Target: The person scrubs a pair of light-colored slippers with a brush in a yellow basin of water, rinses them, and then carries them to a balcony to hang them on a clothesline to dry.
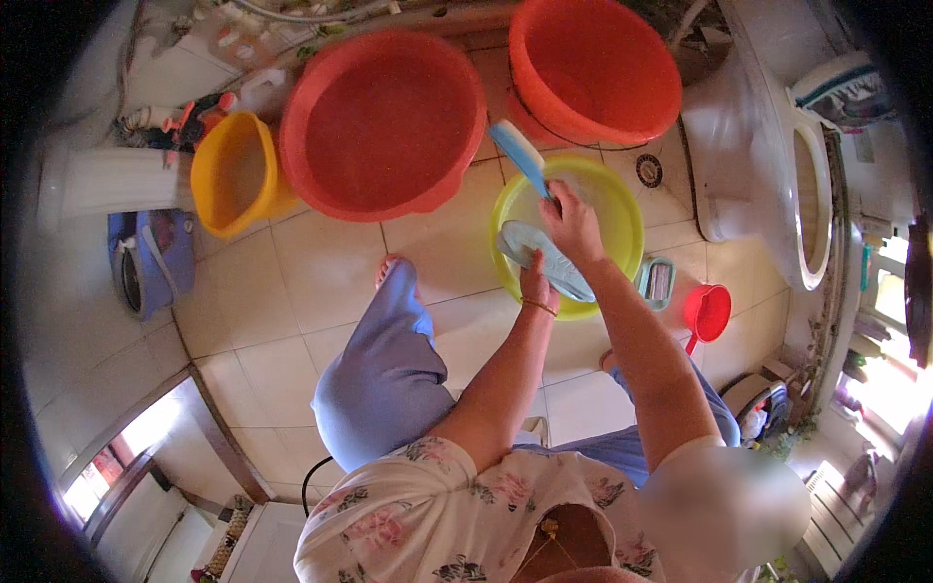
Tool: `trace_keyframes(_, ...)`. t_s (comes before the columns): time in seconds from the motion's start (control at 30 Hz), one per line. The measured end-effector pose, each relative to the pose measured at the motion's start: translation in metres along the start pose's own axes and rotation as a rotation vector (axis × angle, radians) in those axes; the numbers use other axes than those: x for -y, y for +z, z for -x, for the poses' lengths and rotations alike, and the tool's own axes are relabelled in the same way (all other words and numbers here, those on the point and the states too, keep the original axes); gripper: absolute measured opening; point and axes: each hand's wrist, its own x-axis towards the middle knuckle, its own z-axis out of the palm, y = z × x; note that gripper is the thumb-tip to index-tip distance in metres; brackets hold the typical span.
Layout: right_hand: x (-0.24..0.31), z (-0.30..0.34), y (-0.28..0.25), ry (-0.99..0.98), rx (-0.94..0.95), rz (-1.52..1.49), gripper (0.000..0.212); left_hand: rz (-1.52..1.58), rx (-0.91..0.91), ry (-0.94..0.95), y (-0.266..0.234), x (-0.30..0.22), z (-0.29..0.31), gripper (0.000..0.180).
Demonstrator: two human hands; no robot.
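Observation:
My left hand [537,282] grips a pale blue slipper [544,255] by its near edge and holds it tilted over a yellow-green basin [622,194]. My right hand [571,223] is closed round the handle of a blue scrub brush [520,154]. The brush's pale head points away to the upper left, above the basin's far rim and apart from the slipper. Light-coloured water seems to lie in the basin, partly hidden by my hands and the slipper.
A large red basin [384,126] and a yellow bucket [233,175] stand left, an orange-red tub [595,73] beyond. A green soap dish [657,282] and red dipper [707,313] sit right of the basin. A floor drain [649,171] and white toilet [812,194] are farther right.

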Motion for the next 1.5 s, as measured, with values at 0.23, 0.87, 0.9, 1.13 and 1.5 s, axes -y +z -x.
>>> trace_keyframes(0.23,0.014,-0.070,0.063,0.092,-0.113,-0.059,0.022,0.072,-0.022,-0.079,-0.004,0.011,-0.001,0.040)
trace_keyframes(0.87,0.039,-0.066,0.077,-0.782,0.357,0.519,0.038,0.190,-0.085,-0.118,-0.017,-0.007,-0.009,0.040)
trace_keyframes(0.9,0.046,-0.077,0.077,-0.856,0.381,0.551,0.036,0.198,-0.083,-0.131,-0.019,-0.008,-0.009,0.040)
trace_keyframes(1.13,0.049,-0.094,0.085,-0.851,0.344,0.645,0.028,0.175,-0.090,-0.135,-0.015,-0.012,-0.009,0.036)
trace_keyframes(1.5,0.044,-0.086,0.084,-0.793,0.200,0.656,0.040,0.179,-0.055,-0.149,-0.015,-0.003,-0.011,0.044)
